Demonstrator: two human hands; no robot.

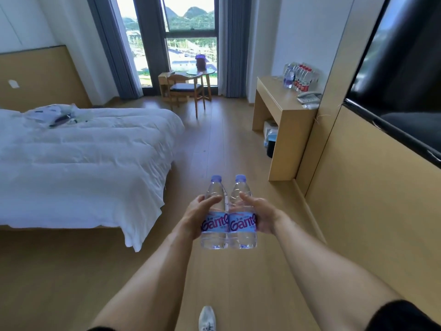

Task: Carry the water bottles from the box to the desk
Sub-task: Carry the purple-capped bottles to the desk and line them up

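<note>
Mid-carry, judging by the view. Nearest, left hand wrapped round one Ganten water bottle, right hand round a second bottle, both upright, touching side by side above the wooden floor. Farther right, desk already bearing a row of bottles beside a telephone. No box in sight. Delivery of this pair left.

Bare forearms, no watch or rings visible. Left hand and right hand ungloved. Short black sleeve on right arm, dark sleeve edge at left. One white lace-up sneaker below.
</note>
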